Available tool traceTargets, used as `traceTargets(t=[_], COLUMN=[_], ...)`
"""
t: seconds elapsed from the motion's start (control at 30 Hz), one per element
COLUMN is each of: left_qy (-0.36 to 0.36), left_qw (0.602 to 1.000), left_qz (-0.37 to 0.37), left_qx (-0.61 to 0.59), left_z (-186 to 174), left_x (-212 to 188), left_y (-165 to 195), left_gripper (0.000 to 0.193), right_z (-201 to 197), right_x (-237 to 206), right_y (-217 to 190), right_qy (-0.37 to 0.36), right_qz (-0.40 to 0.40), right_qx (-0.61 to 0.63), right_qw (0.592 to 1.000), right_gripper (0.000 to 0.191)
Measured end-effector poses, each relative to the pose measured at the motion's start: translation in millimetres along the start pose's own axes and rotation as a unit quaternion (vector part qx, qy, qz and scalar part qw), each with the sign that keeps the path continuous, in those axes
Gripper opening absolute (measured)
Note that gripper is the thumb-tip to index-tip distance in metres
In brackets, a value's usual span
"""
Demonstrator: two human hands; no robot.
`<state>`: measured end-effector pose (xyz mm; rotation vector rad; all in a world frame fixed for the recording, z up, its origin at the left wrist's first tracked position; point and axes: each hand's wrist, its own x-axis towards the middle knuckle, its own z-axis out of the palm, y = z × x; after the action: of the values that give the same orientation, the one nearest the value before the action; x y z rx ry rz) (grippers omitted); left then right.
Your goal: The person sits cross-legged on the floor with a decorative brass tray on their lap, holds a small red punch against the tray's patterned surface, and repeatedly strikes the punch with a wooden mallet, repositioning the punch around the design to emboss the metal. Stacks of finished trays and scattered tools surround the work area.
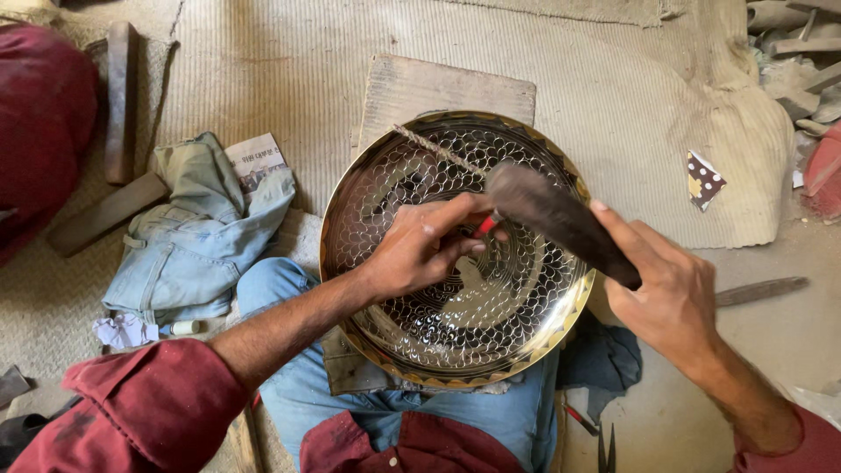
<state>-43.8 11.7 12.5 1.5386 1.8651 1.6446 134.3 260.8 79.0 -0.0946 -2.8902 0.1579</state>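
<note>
A round brass plate [526, 324] with an engraved scale pattern rests on my lap, tilted toward me. My left hand [420, 250] lies over its middle, pinching a small red-handled tool [484, 226] against the metal. My right hand [670, 293] grips the handle of a dark wooden mallet [552, 215], whose head hovers just above the red tool. A thin twisted rod [434, 147] lies across the plate's upper left part.
A wooden board [438, 88] sits under the plate's far side on a woven mat [289, 61]. Folded denim cloth [197, 236] and a paper lie left. A metal chisel [758, 291] rests on the floor right; wood scraps [802, 52] top right.
</note>
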Motion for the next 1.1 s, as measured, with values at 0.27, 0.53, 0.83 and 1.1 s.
traceTargets(t=[0.27, 0.53, 0.83, 1.1], left_qy=[0.022, 0.023, -0.027, -0.160], left_qw=[0.998, 0.996, 0.980, 0.986], left_qz=[-0.045, -0.065, -0.112, 0.017], left_qx=[-0.048, -0.059, -0.160, -0.032], left_z=[2.2, 3.7, -6.5, -16.1], left_x=[-2.0, -3.0, 15.9, 32.4], left_y=[-1.7, -2.2, -7.9, -9.4], left_gripper=[0.050, 0.046, 0.047, 0.055], right_z=[-7.5, -29.1, 62.1, 172.6], right_x=[5.1, 17.0, -84.2, -183.8], right_y=[-0.9, -12.6, 5.1, -69.8], right_qy=[0.058, -0.026, 0.113, 0.293], right_qz=[0.095, 0.043, 0.194, 0.326], right_qx=[0.302, 0.073, 0.312, 0.459], right_qw=[0.947, 0.996, 0.923, 0.773], right_gripper=[0.089, 0.088, 0.077, 0.077])
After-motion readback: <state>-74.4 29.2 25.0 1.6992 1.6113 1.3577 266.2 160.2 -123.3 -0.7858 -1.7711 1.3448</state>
